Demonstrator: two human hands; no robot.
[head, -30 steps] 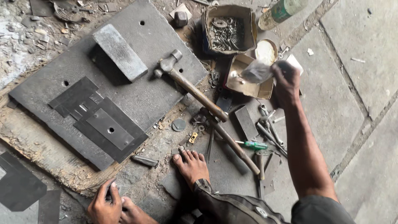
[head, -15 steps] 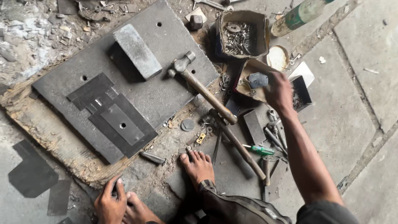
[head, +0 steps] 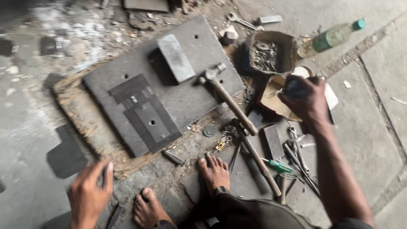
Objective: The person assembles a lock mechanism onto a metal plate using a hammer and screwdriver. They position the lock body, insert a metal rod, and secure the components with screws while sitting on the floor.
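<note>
right hand [head: 308,101]: clasps dark object over cardboard box [head: 275,99] | left hand [head: 90,191]: free | hammer [head: 231,104]: on slab [head: 186,91]

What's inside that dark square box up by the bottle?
The dark box holds a heap of small metal bits, seemingly washers and nuts. Whatever lies beneath the heap is covered, and blur hides finer detail.

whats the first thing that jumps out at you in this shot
A big dark steel plate lies across the middle of the floor, with a grey metal block on it and a hammer slanting off its right edge. On the right, the right hand grips a small dark object over an open cardboard box, beside a tin of metal scrap and a green-capped bottle. The left hand hovers, blurred, at lower left near two bare feet.
</note>
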